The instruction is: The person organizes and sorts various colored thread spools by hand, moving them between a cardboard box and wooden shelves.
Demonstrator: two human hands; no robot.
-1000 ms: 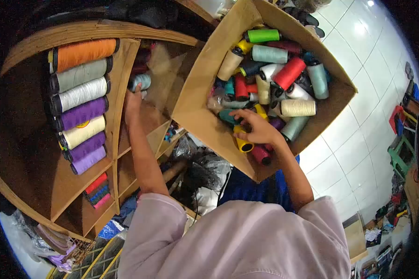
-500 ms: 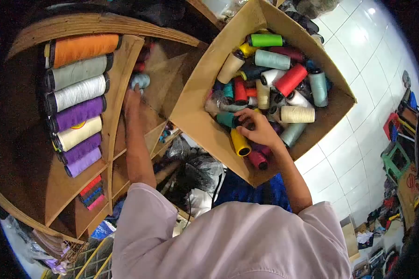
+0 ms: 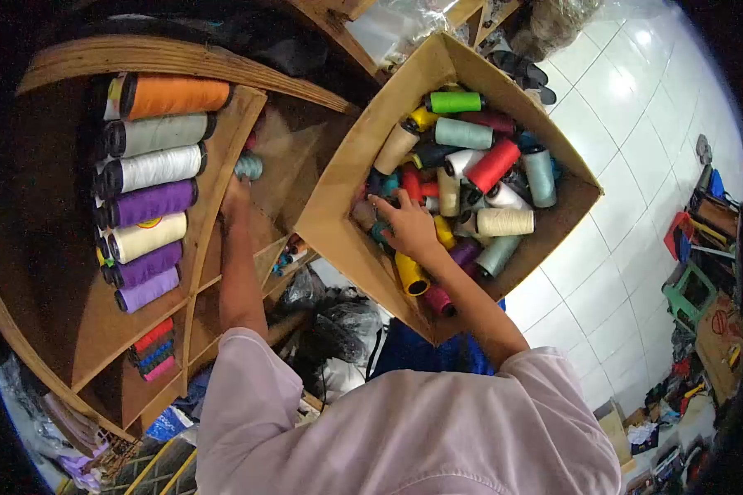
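My right hand is inside a cardboard box, fingers spread over thread spools near its left wall. Under the fingers lies a teal spool, partly covered. Just below the hand is a yellow spool; a red spool and a cream spool lie farther right. My left hand reaches into a wooden shelf compartment, against a grey-blue spool. Its fingers are mostly hidden, so whether they grip that spool does not show.
Left of the divider, the shelf holds a column of spools, including an orange spool and a white spool. Smaller spools sit lower. Black plastic bags lie below the box; a green stool stands on the tiled floor.
My right hand has moved left in the box, off the dark end of the teal spool, and its fingers have stretched out. My left hand stays by the grey-blue spool. The view has shifted.
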